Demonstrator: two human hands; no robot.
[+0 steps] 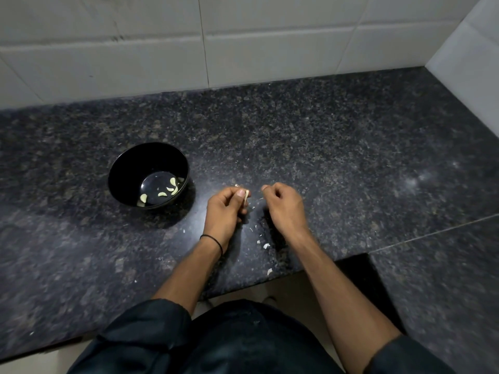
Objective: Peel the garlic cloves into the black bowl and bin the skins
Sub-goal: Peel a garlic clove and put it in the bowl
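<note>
Now | left hand [225,210] grip pinches garlic clove [246,197] | right hand [283,207] just beside, grip unclear

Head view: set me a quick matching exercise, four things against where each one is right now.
Things:
1. peeled cloves
2. clove being peeled
3. skin scraps
4. black band

Places:
A. round the left wrist
B. inside the black bowl
C. pinched in the left hand
D. loose on the counter

Pairs: 1-B, 2-C, 3-D, 4-A
</note>
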